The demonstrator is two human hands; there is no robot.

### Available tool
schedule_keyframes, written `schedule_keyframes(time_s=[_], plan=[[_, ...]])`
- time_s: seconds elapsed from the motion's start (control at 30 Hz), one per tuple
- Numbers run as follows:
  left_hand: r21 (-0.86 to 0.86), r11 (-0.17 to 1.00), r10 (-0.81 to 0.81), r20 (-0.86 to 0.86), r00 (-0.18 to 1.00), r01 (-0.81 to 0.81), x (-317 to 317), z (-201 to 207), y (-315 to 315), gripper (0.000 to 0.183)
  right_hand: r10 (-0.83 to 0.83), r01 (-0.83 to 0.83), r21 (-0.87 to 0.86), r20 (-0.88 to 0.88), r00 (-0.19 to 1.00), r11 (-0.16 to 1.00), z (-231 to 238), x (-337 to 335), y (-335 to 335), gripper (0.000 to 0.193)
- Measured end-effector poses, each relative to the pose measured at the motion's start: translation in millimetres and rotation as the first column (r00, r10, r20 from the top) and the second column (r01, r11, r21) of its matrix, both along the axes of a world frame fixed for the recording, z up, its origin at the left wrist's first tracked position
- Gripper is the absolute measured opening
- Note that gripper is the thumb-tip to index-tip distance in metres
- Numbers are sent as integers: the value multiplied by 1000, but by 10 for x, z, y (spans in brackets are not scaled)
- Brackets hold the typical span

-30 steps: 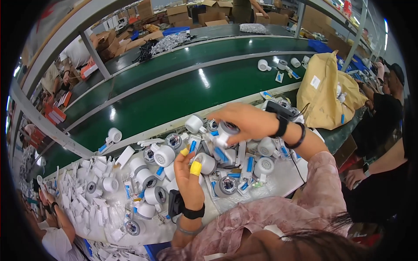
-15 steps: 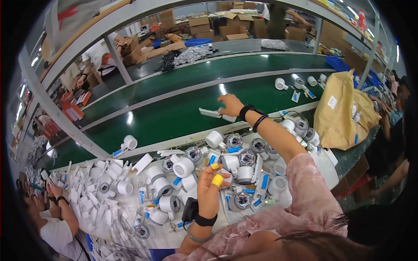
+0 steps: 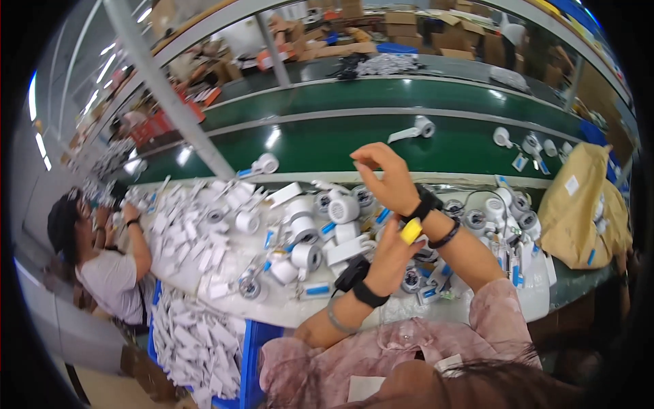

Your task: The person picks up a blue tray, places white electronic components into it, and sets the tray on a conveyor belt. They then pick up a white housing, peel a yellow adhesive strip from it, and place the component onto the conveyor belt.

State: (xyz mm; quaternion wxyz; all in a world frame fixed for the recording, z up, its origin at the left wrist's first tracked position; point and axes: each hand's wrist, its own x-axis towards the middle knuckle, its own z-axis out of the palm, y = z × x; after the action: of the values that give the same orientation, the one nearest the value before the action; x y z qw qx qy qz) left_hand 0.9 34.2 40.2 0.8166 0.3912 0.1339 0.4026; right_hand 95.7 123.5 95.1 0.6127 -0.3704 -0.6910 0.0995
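Note:
My right hand (image 3: 387, 178) hovers over the near edge of the green belt, open, with its fingers bent and nothing in them. Beyond it on the belt lies a white round-headed unit with a long flat handle (image 3: 417, 129). My left hand (image 3: 391, 258), a yellow wrap on a finger, overlaps my right wrist near the black wristband (image 3: 424, 202). Its visible fingers are stretched out and show no object; some fingertips are hidden, and whether they touch the wrist I cannot tell. Beneath both hands spreads a pile of white round units (image 3: 344, 209) with blue-marked pieces.
Long white plastic parts (image 3: 194, 228) are heaped on the table to the left. Below them stands a blue bin (image 3: 255, 361) full of similar parts. A yellow-brown sack (image 3: 579, 211) is at the right. Another person (image 3: 112, 266) works at the far left; a metal post (image 3: 170, 95) rises nearby.
My right hand has let go of the white unit on the belt and drawn back. My left hand has come up to the right wrist. The view has swung left, bringing the blue bin into sight.

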Motion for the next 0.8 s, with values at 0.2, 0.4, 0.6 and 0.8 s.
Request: schedule_keyframes(time_s=[0.2,0.4,0.6,0.8], plan=[[-118,993,-23,36,999,27,130,39,-181,50,219,-312,-237,-348,911,920,9,-210,-424,13],[-73,996,-65,-81,995,60,83,143,-271,69,235,-787,155,-972,-13,597,129,35,-462,15],[183,929,-250,-331,910,322,-140,394,-214,80,399,-838,225,-917,-10,497,302,194,-543,23],[261,869,-262,-479,838,421,-697,456,153,70,180,-789,-225,-904,388,571,112,484,-716,21]])
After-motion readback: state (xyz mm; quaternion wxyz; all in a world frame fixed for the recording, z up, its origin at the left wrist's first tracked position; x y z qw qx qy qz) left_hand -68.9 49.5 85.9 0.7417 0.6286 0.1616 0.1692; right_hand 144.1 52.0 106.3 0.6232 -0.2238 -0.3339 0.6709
